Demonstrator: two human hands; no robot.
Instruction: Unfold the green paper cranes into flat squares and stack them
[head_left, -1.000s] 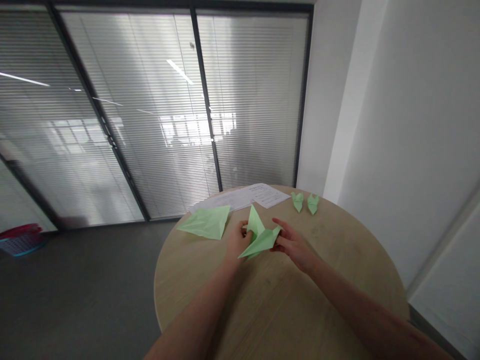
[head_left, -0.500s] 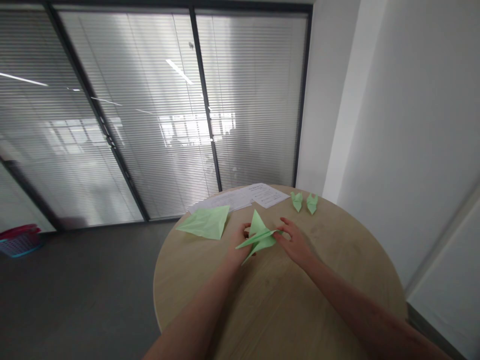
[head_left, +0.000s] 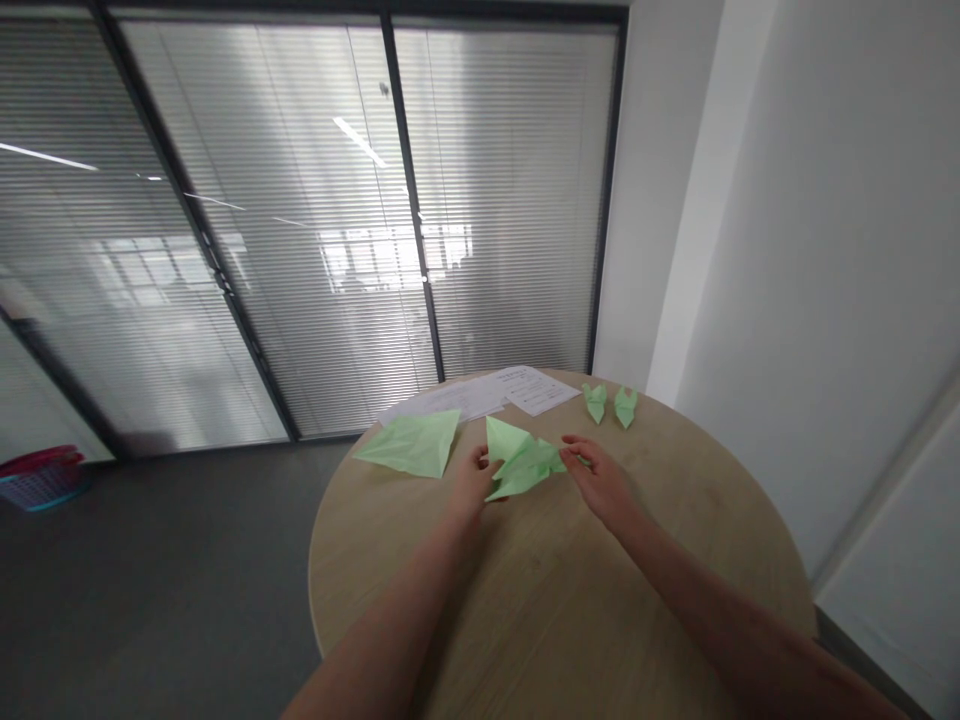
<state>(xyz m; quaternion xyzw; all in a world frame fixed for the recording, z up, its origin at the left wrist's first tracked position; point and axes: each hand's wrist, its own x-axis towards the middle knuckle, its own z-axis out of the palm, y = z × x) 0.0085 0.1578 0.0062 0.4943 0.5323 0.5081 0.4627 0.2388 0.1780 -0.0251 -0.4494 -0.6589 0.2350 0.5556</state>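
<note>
A half-folded green paper lies low over the round wooden table, held between both hands. My left hand pinches its left side, fingers closed on the paper. My right hand grips its right tip with curled fingers. The paper has a pointed flap sticking up at the back left.
A flat green paper sheet lies to the left of my hands. Two small folded green figures stand at the table's far right. White printed sheets lie at the far edge. Glass partitions with blinds are behind; a pink basket sits on the floor at left.
The green paper has been turned and lowered toward the table; its raised flap has swung left. Both hands have moved slightly farther from me while keeping hold.
</note>
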